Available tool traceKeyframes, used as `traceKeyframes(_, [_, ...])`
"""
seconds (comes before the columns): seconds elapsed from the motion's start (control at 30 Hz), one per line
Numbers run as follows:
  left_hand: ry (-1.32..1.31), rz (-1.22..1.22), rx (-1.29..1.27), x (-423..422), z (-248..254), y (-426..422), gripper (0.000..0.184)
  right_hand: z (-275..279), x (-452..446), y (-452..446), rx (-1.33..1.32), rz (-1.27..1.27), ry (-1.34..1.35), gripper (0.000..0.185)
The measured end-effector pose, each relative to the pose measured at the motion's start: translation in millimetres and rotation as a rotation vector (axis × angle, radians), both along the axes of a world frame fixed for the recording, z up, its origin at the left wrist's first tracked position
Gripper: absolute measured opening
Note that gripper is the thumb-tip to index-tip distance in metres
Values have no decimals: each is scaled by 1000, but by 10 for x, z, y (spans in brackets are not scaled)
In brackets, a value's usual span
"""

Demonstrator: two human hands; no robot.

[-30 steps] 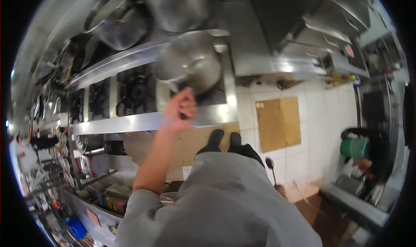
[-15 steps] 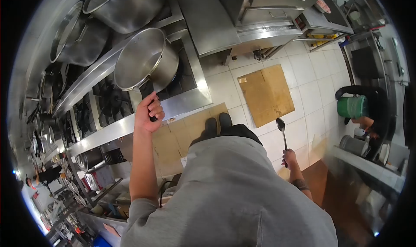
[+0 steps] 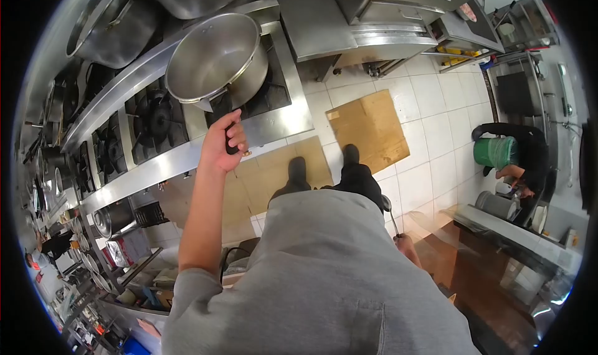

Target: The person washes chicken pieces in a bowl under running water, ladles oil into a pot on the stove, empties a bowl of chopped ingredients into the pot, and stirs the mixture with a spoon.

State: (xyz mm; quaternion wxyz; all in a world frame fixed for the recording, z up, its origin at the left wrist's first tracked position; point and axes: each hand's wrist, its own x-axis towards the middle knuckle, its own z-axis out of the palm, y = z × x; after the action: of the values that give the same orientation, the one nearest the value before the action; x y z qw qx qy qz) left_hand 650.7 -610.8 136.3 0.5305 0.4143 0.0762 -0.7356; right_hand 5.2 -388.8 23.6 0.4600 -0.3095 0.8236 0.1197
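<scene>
The right hand [image 3: 406,246] has its fingers closed on a spoon [image 3: 387,203]. Farther left, the left hand's [image 3: 225,144] fingers curl shut round the black handle [image 3: 232,147] of a pot [image 3: 218,59], over the stove's [image 3: 291,119] right end; big pots [image 3: 121,34] stand beyond.

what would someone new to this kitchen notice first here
Probably the big steel pot at the right end of the stove, its black handle in the left hand. Next might come the brown cardboard on the pale tiles, by the right foot. Far right, a bright green bucket stands out against a person in dark clothes.
</scene>
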Motion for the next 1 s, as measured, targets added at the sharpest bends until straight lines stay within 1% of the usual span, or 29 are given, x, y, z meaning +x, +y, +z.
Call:
traceKeyframes(0.07, [-8,-11,-6,3,-3,9,18,-90,-119,36,24,-240,-67,20])
traceKeyframes(0.1, [-6,-10,1,5,-4,12,18,-39,-107,16,30,-240,-65,20])
traceKeyframes(0.17, [-11,-22,-7,14,-7,25,19,46,-106,-59,-19,-386,-120,18])
traceKeyframes(0.2, [-8,-20,1,27,-23,33,19,66,-83,-96,-32,-405,-100,16])
traceKeyframes(0.27, [-2,-37,-21,44,-60,66,19,108,-48,-161,-30,-385,-80,15])
traceKeyframes(0.37, [-16,-17,26,9,-30,79,21,166,-7,-229,-30,-366,-62,14])
traceKeyframes(0.43, [-9,-35,22,32,-118,118,19,199,2,-203,-50,-348,-86,14])
traceKeyframes(0.5, [-7,-62,9,35,-176,122,18,215,23,-125,-62,-345,-85,15])
traceKeyframes(0.7, [19,-43,18,-7,-198,97,19,157,15,201,-37,-391,-79,17])
traceKeyframes(0.77, [-11,-43,37,-12,-188,87,18,190,54,284,39,-361,-53,20])
traceKeyframes(0.83, [-19,-48,43,-29,-184,96,18,93,-80,452,28,-343,-82,21])
traceKeyframes(0.9, [-28,-53,30,-41,-169,42,18,13,-143,490,50,-257,-82,20])
traceKeyframes(1.0, [-8,-53,54,-64,-207,64,18,68,-145,474,43,-299,-80,17])
